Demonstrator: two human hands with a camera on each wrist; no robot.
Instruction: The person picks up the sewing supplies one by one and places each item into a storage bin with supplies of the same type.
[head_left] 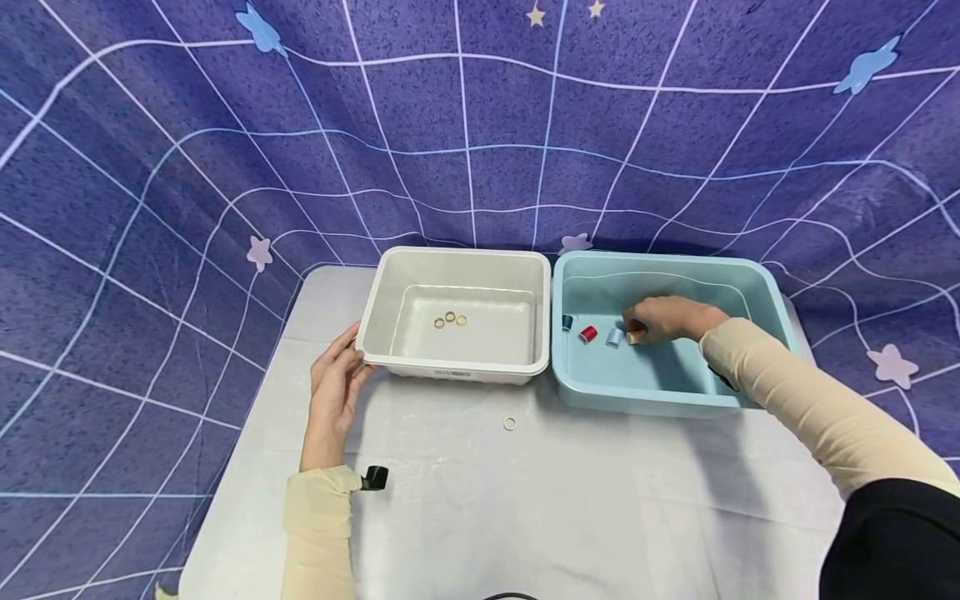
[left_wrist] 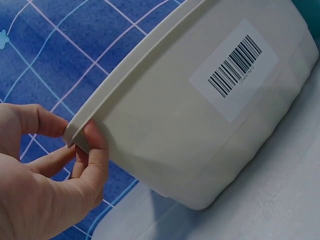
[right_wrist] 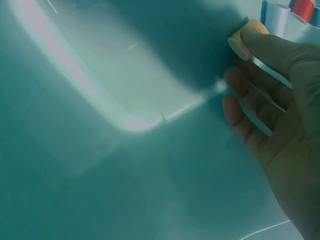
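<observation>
My left hand (head_left: 332, 396) grips the front left corner of the white bin (head_left: 390, 360), fingers and thumb curled round its rim in the left wrist view. Inside the light blue bin (head_left: 645, 401), my right hand (head_left: 671, 318) pinches an orange thread spool (right_wrist: 240, 48) close to the bin's floor. Beside it lie a light blue spool (head_left: 614, 337), a red spool (head_left: 588, 334) and a dark teal spool (head_left: 567, 322). Several small gold-coloured rings (head_left: 461, 321) lie on the white bin's floor.
Both bins stand side by side on a table with a white cloth (head_left: 525, 517). One pale ring (head_left: 506, 423) lies on the cloth in front of them. A blue patterned curtain (head_left: 495, 108) hangs behind. A barcode label (left_wrist: 235, 70) marks the white bin's front wall.
</observation>
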